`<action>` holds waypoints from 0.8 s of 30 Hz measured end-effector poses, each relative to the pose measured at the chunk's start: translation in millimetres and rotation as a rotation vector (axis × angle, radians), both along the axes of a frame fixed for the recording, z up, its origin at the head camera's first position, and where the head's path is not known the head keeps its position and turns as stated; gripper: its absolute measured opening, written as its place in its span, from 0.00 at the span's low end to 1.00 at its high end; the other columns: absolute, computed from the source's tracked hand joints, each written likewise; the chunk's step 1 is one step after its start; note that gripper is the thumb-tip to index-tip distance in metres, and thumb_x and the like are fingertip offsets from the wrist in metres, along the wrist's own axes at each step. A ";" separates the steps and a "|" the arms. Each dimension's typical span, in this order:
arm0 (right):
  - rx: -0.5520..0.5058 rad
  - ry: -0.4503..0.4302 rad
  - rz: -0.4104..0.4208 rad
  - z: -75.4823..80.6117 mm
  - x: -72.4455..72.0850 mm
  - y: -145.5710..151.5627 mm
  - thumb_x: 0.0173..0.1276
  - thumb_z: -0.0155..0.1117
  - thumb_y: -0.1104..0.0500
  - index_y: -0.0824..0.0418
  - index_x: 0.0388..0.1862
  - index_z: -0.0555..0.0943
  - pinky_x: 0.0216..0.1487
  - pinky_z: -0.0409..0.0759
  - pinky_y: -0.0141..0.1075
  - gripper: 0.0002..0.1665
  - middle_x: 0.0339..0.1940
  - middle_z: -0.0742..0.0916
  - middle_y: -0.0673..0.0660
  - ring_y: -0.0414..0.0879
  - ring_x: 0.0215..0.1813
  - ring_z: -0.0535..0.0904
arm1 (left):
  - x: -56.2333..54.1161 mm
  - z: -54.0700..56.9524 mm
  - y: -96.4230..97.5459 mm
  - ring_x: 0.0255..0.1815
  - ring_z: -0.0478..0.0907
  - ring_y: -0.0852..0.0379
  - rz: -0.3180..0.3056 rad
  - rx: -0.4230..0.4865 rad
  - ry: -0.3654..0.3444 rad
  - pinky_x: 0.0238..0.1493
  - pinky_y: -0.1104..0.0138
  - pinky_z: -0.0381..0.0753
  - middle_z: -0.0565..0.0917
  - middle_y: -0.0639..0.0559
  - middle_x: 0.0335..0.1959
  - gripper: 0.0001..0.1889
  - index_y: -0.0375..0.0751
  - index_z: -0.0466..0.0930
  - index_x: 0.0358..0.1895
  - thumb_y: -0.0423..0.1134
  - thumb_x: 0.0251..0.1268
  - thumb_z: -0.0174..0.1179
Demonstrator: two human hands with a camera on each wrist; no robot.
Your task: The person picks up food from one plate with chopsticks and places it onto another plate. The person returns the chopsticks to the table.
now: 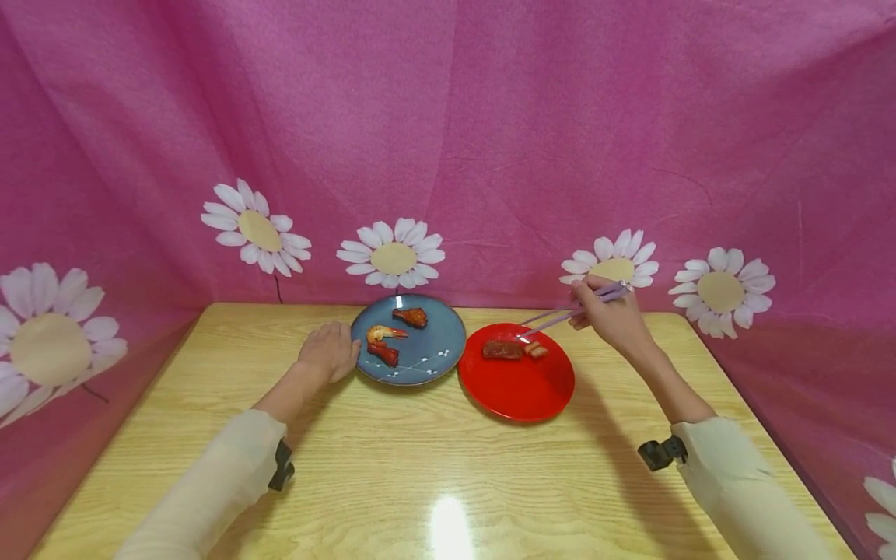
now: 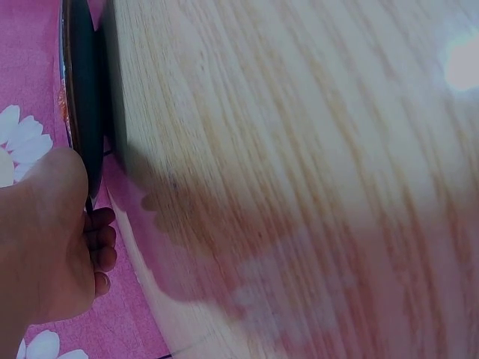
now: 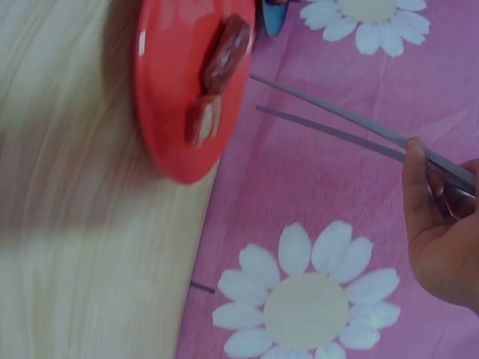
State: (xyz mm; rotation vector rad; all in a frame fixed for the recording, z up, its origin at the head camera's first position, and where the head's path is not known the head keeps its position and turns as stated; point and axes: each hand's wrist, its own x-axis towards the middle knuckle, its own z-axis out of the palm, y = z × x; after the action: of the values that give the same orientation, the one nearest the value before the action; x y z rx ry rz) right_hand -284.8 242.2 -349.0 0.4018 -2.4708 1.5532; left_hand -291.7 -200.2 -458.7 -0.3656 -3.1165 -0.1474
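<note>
In the right hand (image 1: 607, 315), a pair of purple chopsticks (image 3: 455, 173) is gripped well back from the tips, presumably for reach and leverage; the tips are parted, with nothing held between them. Below and ahead of that grip, a dark meat slab (image 1: 502, 350) and, nearer the hand, small brown pieces (image 1: 535, 350) are borne by the red plate (image 1: 514, 389). Farther across, the blue plate (image 1: 427, 350), on which a shrimp (image 1: 381, 334) and two drumsticks (image 1: 411, 316) are laid, is pinched at its far rim by the left hand (image 1: 329, 351), apparently for steadiness.
</note>
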 end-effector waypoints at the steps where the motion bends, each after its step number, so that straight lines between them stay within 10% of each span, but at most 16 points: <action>1: -0.001 0.003 0.006 0.6 -0.6 -3.5 0.77 0.54 0.56 0.73 0.35 0.79 0.28 0.85 0.38 0.19 0.27 0.85 0.65 0.45 0.23 0.85 | 0.0 0.1 -0.1 0.53 0.74 0.35 0.000 -0.002 0.000 0.57 0.48 0.72 0.75 0.32 0.44 0.21 0.22 0.70 0.47 0.43 0.78 0.42; 24: -0.136 -0.009 0.093 -6.2 -18.3 -87.0 0.77 0.56 0.57 0.74 0.36 0.80 0.31 0.85 0.40 0.19 0.26 0.85 0.64 0.52 0.25 0.86 | -1.4 -3.5 -0.9 0.54 0.72 0.35 0.005 -0.008 0.000 0.56 0.47 0.72 0.75 0.32 0.46 0.21 0.23 0.70 0.48 0.43 0.78 0.41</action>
State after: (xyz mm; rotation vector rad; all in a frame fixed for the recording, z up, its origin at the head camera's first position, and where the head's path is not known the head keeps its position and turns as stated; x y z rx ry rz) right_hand -303.0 155.3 -355.2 0.4944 -2.3667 1.7506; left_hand -293.1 -201.1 -462.2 -0.3577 -3.1183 -0.1351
